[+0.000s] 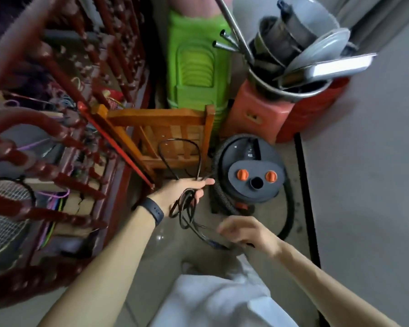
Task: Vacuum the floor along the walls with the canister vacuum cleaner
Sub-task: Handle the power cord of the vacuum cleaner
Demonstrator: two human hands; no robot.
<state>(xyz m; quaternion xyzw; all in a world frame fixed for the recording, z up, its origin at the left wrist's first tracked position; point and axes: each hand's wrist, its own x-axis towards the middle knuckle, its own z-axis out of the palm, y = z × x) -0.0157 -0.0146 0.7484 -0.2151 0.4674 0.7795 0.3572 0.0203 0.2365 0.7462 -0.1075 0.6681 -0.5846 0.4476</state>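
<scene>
I saw the left hand (187,188) curled round loops of black power cord (183,206), right hand (244,231) blurred at the cord's lower end — grip I couldn't tell, canister vacuum (250,171) on the floor just beyond — beside a wooden chair (161,135)

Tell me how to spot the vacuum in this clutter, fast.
Find the green plastic stack. Below it, right of the wooden chair and before the red stool, stands a round black vacuum. Only it has two orange knobs on top.
</scene>
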